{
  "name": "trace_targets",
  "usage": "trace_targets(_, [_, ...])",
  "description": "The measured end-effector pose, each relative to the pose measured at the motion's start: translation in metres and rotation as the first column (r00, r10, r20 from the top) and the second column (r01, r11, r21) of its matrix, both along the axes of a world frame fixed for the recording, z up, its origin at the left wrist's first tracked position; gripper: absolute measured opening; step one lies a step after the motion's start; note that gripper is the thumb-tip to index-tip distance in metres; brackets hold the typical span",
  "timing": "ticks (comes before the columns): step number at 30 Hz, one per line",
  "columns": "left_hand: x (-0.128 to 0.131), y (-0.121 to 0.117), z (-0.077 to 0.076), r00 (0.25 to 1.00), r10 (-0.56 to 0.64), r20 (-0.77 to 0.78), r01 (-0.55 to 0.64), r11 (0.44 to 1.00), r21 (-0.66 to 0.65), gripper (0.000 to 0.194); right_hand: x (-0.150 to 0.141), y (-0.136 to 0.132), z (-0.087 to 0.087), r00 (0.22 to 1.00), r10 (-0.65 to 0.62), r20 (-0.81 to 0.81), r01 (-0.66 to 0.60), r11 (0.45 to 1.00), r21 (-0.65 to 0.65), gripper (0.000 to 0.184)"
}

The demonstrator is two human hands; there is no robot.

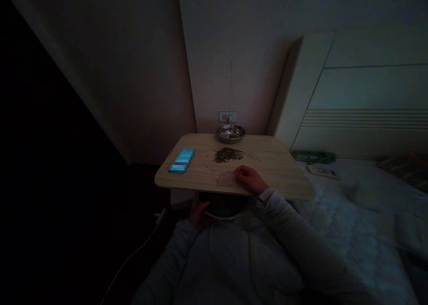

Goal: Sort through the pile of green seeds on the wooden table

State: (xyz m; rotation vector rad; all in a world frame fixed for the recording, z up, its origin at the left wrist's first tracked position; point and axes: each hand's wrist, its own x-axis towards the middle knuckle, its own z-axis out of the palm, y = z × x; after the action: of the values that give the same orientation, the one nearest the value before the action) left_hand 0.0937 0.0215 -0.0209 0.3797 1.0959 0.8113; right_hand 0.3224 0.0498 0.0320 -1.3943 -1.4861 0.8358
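A loose pile of small dark green beans or seeds (228, 154) lies on the wooden tabletop (274, 162), with a few strays to its left. Near the front edge, the closed fingers of my right hand (249, 179) grip a thin, clear, rounded sheet (226, 179), possibly plastic, that lies close to the wood. Below that edge, at my lap, my left hand (199, 213) holds the left side of a dark bowl (225, 216) with a pale rim. The tabletop hides part of this bowl, and its contents are too dark to make out.
A shiny metal bowl (230, 134) stands at the table's back edge, below a wall socket (228, 116). A lit phone (182, 161) lies at the left. To the right is a bed (347, 233) with a green bottle (314, 157). A white cable (129, 256) trails at lower left.
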Motion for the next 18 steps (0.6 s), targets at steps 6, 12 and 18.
trace_targets(6, [-0.0014, 0.0026, -0.0042, 1.0, -0.028, -0.005, 0.028, 1.0, 0.008, 0.019, 0.0006, 0.0003, -0.0009, 1.0, 0.013, 0.01, -0.013, 1.0, -0.003, 0.016])
trace_targets(12, [-0.0001, 0.0002, 0.0023, 1.0, -0.028, -0.01, 0.028, 0.999, 0.02, 0.018, 0.0008, 0.0005, -0.0002, 1.0, 0.007, 0.018, -0.007, 1.0, 0.004, 0.017])
trace_targets(18, [-0.0004, 0.0012, -0.0015, 1.0, -0.026, -0.002, 0.026, 0.999, 0.034, 0.014, 0.0003, 0.0, 0.0004, 1.0, 0.007, 0.015, -0.006, 1.0, -0.008, 0.016])
